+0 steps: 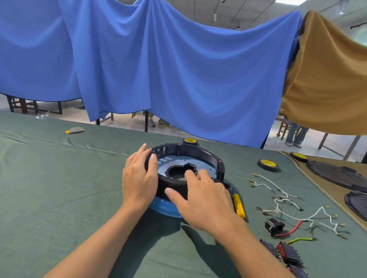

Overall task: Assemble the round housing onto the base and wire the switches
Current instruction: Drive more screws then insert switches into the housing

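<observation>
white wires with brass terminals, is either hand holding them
No, the white wires lie loose on the green cloth, while the left hand and right hand rest on the black round housing.

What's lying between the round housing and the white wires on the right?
Head view: a yellow-handled tool lies on the green cloth between housing and white wires.
</observation>
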`<action>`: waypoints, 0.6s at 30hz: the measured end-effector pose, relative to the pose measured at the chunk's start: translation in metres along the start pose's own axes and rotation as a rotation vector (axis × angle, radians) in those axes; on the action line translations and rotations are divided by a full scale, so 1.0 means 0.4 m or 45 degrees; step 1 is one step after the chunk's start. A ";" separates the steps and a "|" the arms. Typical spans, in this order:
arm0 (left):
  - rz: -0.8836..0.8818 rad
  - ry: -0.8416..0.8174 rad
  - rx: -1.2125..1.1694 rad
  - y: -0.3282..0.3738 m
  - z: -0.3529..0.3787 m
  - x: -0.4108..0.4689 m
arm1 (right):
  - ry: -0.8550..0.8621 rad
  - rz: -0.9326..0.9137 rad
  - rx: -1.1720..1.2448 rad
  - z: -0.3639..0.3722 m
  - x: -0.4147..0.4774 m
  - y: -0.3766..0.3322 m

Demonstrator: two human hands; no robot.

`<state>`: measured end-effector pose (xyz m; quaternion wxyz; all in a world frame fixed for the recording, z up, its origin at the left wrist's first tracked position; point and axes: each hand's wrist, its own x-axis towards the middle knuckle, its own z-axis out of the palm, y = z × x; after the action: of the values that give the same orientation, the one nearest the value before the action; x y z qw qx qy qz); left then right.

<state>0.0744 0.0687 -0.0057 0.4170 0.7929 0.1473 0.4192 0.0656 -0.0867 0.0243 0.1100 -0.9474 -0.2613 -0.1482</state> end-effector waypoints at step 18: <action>0.332 0.175 0.484 0.014 -0.018 -0.022 | -0.108 0.185 0.549 0.028 0.002 -0.020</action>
<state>0.0629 0.0641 -0.0038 0.1916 0.8390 0.1480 0.4872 0.0645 -0.0763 0.0152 0.3094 -0.9237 -0.2224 -0.0408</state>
